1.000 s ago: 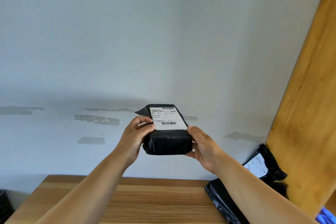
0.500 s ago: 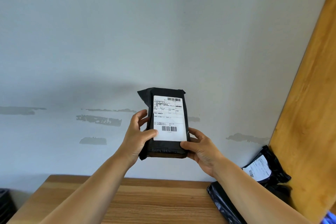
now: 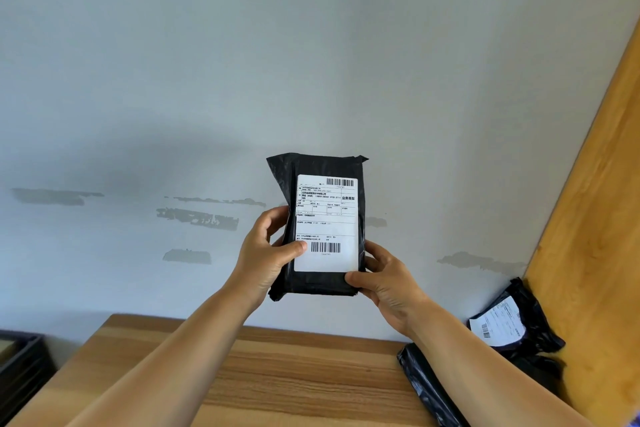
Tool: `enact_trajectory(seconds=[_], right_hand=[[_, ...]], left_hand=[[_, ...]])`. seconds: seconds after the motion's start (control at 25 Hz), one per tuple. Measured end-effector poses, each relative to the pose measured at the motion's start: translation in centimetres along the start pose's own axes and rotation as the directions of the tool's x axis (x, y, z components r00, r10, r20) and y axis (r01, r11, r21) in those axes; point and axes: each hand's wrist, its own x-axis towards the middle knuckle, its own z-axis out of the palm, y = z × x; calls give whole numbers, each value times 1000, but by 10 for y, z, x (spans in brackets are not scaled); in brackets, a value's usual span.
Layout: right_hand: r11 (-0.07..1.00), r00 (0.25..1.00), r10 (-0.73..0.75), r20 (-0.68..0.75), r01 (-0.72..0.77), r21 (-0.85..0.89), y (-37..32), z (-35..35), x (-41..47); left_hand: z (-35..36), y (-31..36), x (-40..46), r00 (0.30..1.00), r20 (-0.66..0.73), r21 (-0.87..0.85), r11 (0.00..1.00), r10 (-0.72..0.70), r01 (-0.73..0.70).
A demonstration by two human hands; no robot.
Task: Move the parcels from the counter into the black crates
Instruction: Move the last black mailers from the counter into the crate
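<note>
Along the bottom of the frame runs the wooden counter (image 3: 277, 378), with two more black parcels waiting at the lower right: one (image 3: 429, 388) lying flat by the right forearm, another (image 3: 512, 322) propped against the wooden panel (image 3: 595, 218). At the lower left edge sits a black crate (image 3: 20, 364), well apart from them. Mid-frame, above the counter, both hands hold the parcel (image 3: 322, 229) upright with its label facing the camera, probably so it can be read before sorting. The left hand (image 3: 266, 253) grips its left edge, thumb on the label; the right hand (image 3: 384, 281) pinches the lower right corner. Behind rises the scuffed pale wall (image 3: 242, 62).
</note>
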Motion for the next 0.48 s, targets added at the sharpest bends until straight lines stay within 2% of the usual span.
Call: enact_trajectory(seconds=[0.2,0.48], right_hand=[[1000,999,29,43,-29,-12,13,-9,2],[989,976,143,166,-145,-6,61,-7,1]], left_hand=[[3,-4,-15,998,-42,43,998,-51,53],[-8,-26,-60,941,-233,27,966,-244,257]])
